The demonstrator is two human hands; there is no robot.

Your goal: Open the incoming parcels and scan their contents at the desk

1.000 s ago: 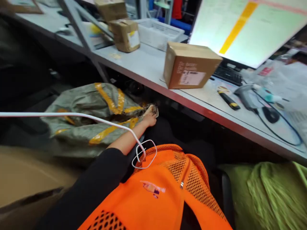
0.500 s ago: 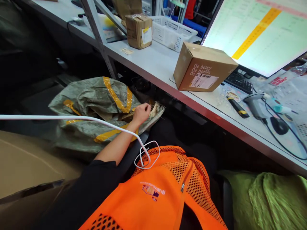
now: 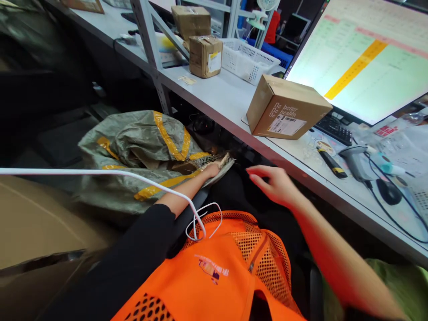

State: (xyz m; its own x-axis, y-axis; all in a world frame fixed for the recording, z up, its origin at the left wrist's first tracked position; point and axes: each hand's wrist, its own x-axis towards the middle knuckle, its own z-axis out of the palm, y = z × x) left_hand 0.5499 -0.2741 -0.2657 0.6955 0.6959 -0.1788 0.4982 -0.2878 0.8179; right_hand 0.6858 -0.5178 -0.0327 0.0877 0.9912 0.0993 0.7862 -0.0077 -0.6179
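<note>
A grey-green woven sack [image 3: 117, 120] with strips of yellow tape lies with its mouth open below the desk, and brown cardboard shows inside. My left hand [image 3: 211, 170] is closed on the sack's frayed rim at its right end, its fingers partly hidden there. To the right of that rim, in front of the desk edge, my right hand [image 3: 272, 183] hangs in the air. Its thumb and forefinger are apart with nothing between them. A white cable [image 3: 147, 179] crosses in front of my left arm and loops over my orange vest [image 3: 214, 249].
On the desk [image 3: 230, 100] stand a printed cardboard box [image 3: 287, 109], a smaller carton [image 3: 204, 55], a white basket [image 3: 247, 58], a monitor [image 3: 361, 58], a cutter [image 3: 331, 161] and a scanner [image 3: 354, 162]. A large carton [image 3: 43, 214] is at left, a green sack [image 3: 401, 276] at lower right.
My right hand has come into view from the lower right. My left hand has moved slightly right and down onto the sack's rim. The view has shifted a little.
</note>
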